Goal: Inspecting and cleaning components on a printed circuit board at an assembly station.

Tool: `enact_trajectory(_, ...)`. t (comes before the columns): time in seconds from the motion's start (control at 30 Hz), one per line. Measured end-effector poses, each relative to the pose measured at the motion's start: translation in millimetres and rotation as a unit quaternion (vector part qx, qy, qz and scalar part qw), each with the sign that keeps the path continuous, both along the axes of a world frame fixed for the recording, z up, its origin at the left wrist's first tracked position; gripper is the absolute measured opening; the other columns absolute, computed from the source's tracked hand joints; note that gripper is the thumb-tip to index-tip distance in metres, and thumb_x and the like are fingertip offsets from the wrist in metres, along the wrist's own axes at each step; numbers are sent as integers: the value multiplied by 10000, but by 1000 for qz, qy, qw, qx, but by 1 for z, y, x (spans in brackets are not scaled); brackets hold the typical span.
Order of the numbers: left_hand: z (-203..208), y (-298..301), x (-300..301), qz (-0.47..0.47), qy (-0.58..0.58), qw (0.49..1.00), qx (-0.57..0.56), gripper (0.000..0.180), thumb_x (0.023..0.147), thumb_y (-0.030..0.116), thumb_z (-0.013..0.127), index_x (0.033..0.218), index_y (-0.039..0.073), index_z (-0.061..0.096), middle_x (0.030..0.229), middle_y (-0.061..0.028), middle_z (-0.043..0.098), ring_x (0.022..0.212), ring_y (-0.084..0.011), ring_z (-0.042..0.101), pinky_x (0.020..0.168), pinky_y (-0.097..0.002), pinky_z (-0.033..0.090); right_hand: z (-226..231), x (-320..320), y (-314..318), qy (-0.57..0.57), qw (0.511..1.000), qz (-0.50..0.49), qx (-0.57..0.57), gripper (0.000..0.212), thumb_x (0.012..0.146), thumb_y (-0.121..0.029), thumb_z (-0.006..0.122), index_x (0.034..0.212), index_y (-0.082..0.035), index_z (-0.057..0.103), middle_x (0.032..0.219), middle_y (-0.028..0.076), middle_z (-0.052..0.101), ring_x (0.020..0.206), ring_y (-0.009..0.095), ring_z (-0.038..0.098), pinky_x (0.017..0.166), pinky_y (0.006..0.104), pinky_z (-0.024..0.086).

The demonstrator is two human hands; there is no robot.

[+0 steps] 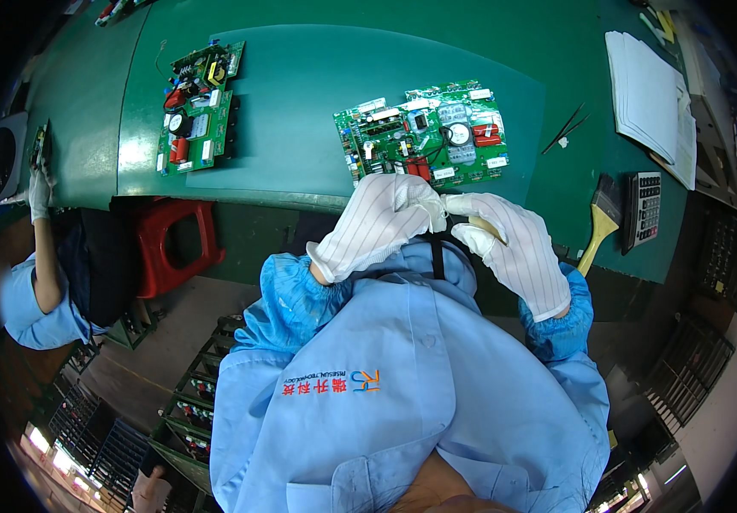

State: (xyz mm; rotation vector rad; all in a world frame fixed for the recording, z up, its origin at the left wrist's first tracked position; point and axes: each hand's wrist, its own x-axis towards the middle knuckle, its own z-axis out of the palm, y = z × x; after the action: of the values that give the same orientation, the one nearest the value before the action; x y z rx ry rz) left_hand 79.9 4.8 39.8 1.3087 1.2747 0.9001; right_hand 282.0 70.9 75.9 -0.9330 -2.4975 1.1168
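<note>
My left hand (390, 214), in a white striped glove, is closed with its fingertips pressed together at the front edge of the bench. My right hand (518, 248), gloved the same way, is closed close beside it, and the fingertips of both almost meet. A small pale yellowish patch shows among the right hand's fingers; its kind is unclear. Whatever the fingertips pinch is too small or hidden to make out. Just beyond my hands lie green circuit boards (394, 154) side by side, carrying red, white and black components.
Another circuit board assembly (201, 107) lies at the left on the green mat (300, 77). To the right are black tweezers (565, 128), a brush (601, 227), a calculator (642, 209) and papers (646, 94). A co-worker's gloved hand (41, 188) and a red stool (167, 248) are at the left.
</note>
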Motion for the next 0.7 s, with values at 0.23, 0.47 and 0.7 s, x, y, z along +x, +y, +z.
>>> enact_trajectory(0.23, -3, 0, 1, 13, -23, 1000, 15, 239, 859, 188, 566, 764, 2, 682, 696, -48, 653, 614, -99, 522, 589, -259, 427, -1, 0, -1, 14, 1000, -2, 4, 286, 837, -189, 686, 1092, -75, 629, 1035, 103, 676, 895, 319, 650, 741, 378, 531)
enact_trajectory(0.47, 0, 1, 1, 26, -80, 996, -20, 246, 868, 185, 556, 757, 2, 678, 687, -35, 637, 610, -96, 499, 594, -261, 415, -1, -1, -1, 16, 1000, 0, 27, 295, 828, -187, 696, 1089, -65, 629, 1031, 102, 678, 891, 314, 655, 750, 372, 534)
enact_trajectory(0.7, 4, 1, 1, 27, -49, 998, 25, 244, 875, 188, 554, 759, 16, 682, 645, -15, 602, 553, -77, 436, 533, -255, 369, -4, -2, -4, 24, 999, -28, -36, 297, 824, -172, 698, 1089, -61, 627, 1022, 100, 677, 885, 307, 655, 748, 367, 534)
